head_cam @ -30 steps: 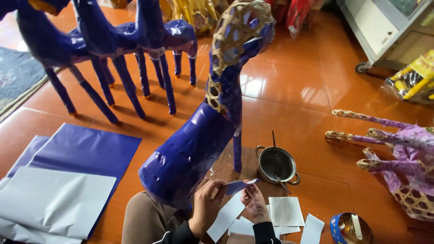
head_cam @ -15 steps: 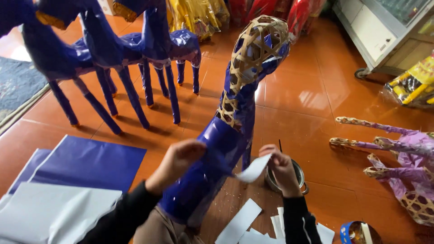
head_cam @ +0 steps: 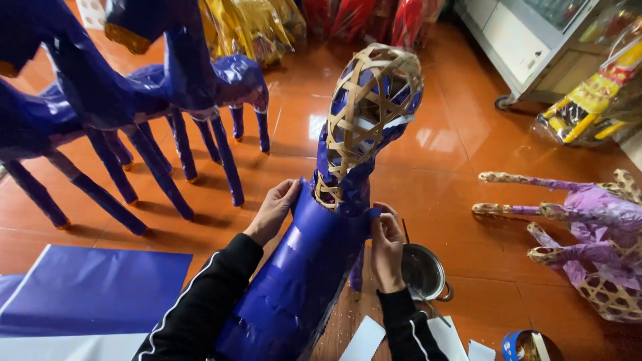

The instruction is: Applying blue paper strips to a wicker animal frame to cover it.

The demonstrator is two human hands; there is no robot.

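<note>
A sec ago both hands were low near the lap, pulling a small blue paper strip between them. Now left hand [head_cam: 275,208] lies flat on the left side of the woven bamboo animal frame half-wrapped in glossy blue paper [head_cam: 334,220], at the neck base. Right hand [head_cam: 386,242] presses the strip [head_cam: 364,215] onto the neck's right side; half a sec ago that strip hung loose, white side up, beside the frame.

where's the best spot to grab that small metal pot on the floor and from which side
Probably by its side loop handle, coming from the right. The metal pot stands upright on the tiled floor, and that handle juts clear of the rim on the open side. The right hand and the blue paper-covered frame crowd its left, and a thin stick rests inside, so a top grip looks awkward.
</note>
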